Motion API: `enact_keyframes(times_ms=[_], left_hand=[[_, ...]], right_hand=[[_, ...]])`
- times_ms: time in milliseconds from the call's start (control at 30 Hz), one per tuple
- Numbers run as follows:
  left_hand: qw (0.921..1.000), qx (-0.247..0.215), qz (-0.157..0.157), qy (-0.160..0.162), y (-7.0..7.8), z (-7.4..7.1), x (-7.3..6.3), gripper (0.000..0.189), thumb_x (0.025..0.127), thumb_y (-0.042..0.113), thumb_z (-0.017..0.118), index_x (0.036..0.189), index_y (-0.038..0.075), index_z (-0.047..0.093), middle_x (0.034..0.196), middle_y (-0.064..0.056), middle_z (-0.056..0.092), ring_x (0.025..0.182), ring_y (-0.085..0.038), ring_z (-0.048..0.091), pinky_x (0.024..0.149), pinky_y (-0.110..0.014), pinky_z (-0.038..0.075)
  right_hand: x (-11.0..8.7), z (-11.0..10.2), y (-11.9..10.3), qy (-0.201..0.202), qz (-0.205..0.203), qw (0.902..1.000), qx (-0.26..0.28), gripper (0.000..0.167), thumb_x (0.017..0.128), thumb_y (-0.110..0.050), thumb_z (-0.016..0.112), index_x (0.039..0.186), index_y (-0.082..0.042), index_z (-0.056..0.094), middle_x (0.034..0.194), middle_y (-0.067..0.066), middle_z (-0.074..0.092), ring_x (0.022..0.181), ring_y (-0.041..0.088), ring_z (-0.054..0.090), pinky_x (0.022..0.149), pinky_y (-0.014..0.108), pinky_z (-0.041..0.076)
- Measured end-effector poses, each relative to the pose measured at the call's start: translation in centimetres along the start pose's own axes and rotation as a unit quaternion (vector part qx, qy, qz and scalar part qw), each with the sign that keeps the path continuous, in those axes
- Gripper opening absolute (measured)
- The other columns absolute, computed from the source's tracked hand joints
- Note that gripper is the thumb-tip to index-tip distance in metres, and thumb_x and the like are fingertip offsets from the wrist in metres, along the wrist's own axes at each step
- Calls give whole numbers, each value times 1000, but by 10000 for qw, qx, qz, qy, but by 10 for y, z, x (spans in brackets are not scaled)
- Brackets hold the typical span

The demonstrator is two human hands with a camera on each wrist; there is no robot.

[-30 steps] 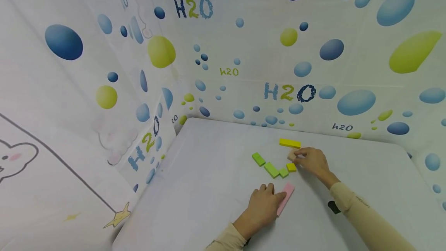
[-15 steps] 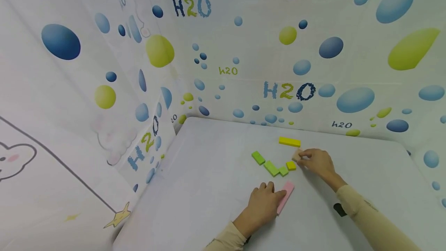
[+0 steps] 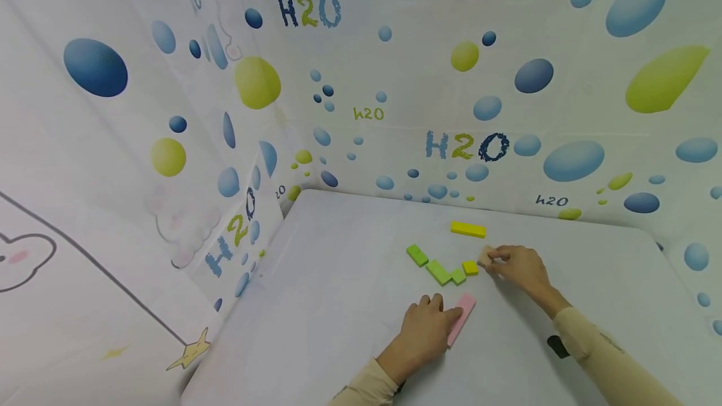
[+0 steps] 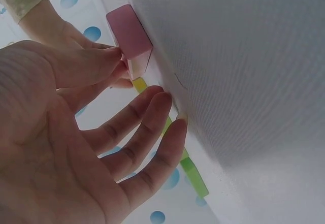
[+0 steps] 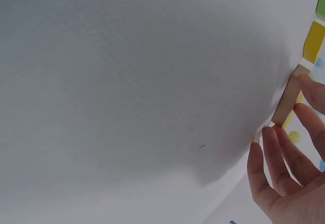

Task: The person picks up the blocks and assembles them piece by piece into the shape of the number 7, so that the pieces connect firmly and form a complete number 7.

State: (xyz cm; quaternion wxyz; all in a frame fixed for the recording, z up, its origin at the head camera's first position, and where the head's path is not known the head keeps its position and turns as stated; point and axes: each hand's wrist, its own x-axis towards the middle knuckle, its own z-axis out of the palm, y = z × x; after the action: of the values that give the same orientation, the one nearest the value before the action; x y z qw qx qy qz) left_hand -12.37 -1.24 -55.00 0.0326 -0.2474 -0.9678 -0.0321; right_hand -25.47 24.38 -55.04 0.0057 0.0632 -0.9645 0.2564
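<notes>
As the left hand grips a pink block, the right hand pinches a tan block.
A yellow block lies close by.

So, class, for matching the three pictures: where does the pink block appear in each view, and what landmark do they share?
Head: pink block below and right of centre.
Left wrist: pink block near the top, left of centre.
Right wrist: not in it.
Shared landmark: green blocks, at least partly visible in every view; the right wrist picture cuts them off at its upper right edge.
</notes>
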Motion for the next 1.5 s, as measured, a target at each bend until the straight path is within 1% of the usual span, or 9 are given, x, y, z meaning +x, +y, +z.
enact_keyframes(times_ms=[267,533,733,967,1100,1233,1400,1500], left_hand=[[10000,13,-15,-5,0,-2,0,40,99,27,70,136,43,68,104,3,62,83,-13,54,59,-27,40],[9999,-87,-8,-116,0,-8,-1,40,99,28,70,137,41,68,107,2,63,86,-14,55,61,-28,42],[9999,-74,30,-62,0,-5,-1,39,99,28,69,136,41,68,106,2,63,86,-14,56,61,-28,42],[9999,-60,-3,-132,-1,-5,-1,38,101,29,67,137,42,67,108,3,63,87,-14,55,62,-28,43],[10000,-47,20,-73,-2,-2,0,39,101,29,67,137,42,68,107,3,62,86,-14,55,61,-28,42],[10000,-33,27,-56,-3,2,1,39,100,29,67,137,43,67,107,3,62,86,-14,54,61,-28,42],[10000,31,11,-37,-2,1,2,38,100,32,68,137,43,67,107,3,62,86,-14,55,61,-28,43],[10000,77,21,39,-2,1,1,37,100,35,70,136,43,68,106,3,63,85,-14,55,60,-28,43]], right_hand=[[-12,-2,-1,55,-227,9997,-45,39,88,-28,83,118,-4,78,128,22,70,112,45,65,85,56,52],[-22,0,0,170,-447,9988,-134,37,87,-28,83,115,-3,79,125,22,71,114,48,65,87,58,53],[-28,2,-1,210,-510,9984,-137,35,86,-26,84,113,-3,80,125,22,72,115,48,65,89,59,52],[-36,4,-6,183,-549,9983,-86,33,87,-24,84,113,-5,80,126,22,71,119,48,64,92,61,51],[-39,5,-7,265,-647,9976,-22,31,86,-23,85,111,-4,81,124,22,72,119,48,64,92,61,51],[-42,7,-8,256,-648,9976,-30,33,85,-24,85,111,-5,81,124,21,72,119,47,64,94,61,51],[-44,10,-8,293,-709,9970,-50,34,84,-25,87,111,-5,81,123,20,73,117,46,65,92,60,52],[-45,10,-9,320,-782,9964,-67,33,84,-24,87,110,-4,81,121,20,73,116,46,66,93,61,52]])
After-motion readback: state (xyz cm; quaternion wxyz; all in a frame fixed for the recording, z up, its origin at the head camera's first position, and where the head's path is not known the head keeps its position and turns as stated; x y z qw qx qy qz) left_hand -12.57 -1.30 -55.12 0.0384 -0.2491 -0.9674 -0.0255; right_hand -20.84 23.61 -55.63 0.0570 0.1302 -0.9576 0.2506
